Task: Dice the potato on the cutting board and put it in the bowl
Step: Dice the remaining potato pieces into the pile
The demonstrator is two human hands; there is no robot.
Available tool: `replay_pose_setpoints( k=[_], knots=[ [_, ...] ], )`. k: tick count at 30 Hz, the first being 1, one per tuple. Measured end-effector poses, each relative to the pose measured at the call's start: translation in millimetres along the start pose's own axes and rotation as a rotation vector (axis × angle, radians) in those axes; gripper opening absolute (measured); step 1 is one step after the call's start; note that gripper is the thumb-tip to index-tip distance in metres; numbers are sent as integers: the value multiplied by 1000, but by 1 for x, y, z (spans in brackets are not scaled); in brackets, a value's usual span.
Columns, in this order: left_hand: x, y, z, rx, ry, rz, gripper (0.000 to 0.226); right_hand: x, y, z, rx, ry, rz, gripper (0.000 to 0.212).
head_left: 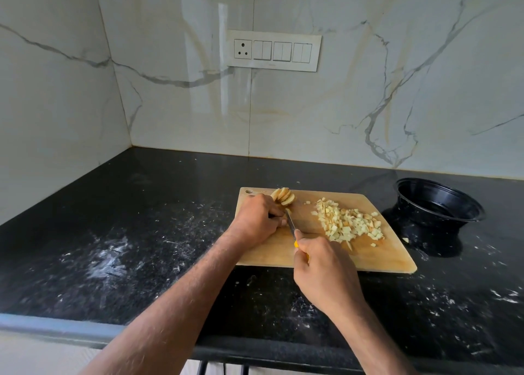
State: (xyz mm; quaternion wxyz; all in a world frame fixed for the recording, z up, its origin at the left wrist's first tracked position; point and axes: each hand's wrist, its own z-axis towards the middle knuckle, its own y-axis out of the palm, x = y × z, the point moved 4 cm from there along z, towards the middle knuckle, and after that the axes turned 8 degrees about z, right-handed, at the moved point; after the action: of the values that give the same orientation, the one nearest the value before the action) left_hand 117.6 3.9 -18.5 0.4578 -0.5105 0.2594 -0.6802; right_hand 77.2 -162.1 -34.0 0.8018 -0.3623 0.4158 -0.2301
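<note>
Head view: left hand [256,217] fingers curled down on a potato piece on the cutting board [368,257]; right hand [321,264] clamped on the knife [290,224], mid-cut. Diced pile [347,223] sits on the board's right; sliced stack [283,196] uncut. Bowl [438,201] looks empty, so roughly halfway. No readable writing.

black bowl [438,201], tan cutting board [377,255], veined white wall [368,91]

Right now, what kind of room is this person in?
Most likely a home kitchen. A wooden cutting board with diced potato sits on a dark stone counter, the right hand holds a knife, and the marble-look wall has a switch panel.
</note>
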Motion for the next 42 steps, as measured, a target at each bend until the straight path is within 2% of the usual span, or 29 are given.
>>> replay_pose_setpoints(
  k=[7,18,25,29,32,38,42],
  knots=[
    [0,-1,-1,-7,14,14,10,-11,7,4,-18,-31,-138,30],
    [4,-2,-8,21,-61,-21,16,-4,-8,-14,-60,-122,-242,45],
    [0,0,-8,4,-68,-50,23,3,-22,-23,-42,-47,-119,38],
    [-1,0,-8,-10,-49,-49,6,-2,-23,-17,51,-10,-20,37],
    [-5,0,-8,12,-67,-64,7,-6,-15,-7,81,-5,25,36],
    [-4,-3,-6,50,-103,-73,8,-5,-8,-2,121,3,-37,25],
    [-2,-4,-7,43,-110,-64,8,-4,-7,-3,133,0,-42,27]
  ],
)
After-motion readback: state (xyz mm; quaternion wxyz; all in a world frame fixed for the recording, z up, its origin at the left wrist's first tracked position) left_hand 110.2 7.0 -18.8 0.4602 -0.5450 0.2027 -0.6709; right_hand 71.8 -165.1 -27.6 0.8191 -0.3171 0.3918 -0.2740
